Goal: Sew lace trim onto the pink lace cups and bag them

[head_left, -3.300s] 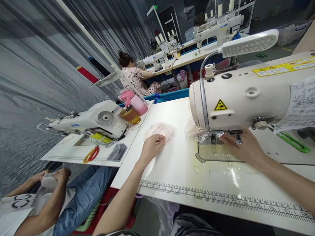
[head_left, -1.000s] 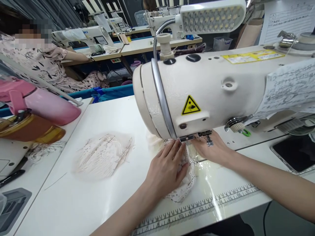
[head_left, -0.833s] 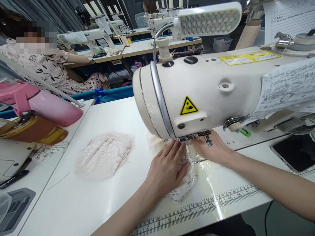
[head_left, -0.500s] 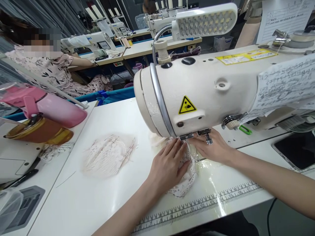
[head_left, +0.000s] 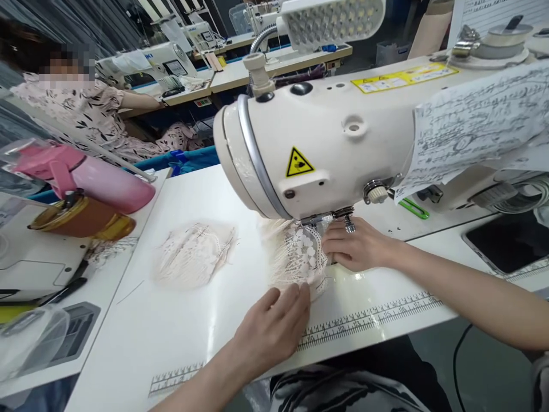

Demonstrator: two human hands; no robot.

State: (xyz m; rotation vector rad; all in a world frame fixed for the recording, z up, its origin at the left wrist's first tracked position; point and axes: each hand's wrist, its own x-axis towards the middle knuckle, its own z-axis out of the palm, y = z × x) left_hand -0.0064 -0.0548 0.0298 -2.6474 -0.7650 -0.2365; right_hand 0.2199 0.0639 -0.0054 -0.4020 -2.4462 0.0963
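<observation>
A cream lace piece with a scalloped trim lies on the white table, its far edge beneath the head of a sewing machine. At its near edge is my left hand, fingers bent together and closed on the lace border. My right hand is just right of the presser area, with curled fingers closed at the lace's right edge; its fingertips are partly hidden. The machine head covers the needle. To the left, a second lace piece lies flat, apart from both hands.
A ruler strip runs along the table's front edge. At right are a phone and a green tool. A pink bottle and an amber cup stand at left. Another person sits behind.
My left hand has drawn back toward the front edge, uncovering the lace under the machine. My right hand stays beside the presser area. The view has shifted slightly.
</observation>
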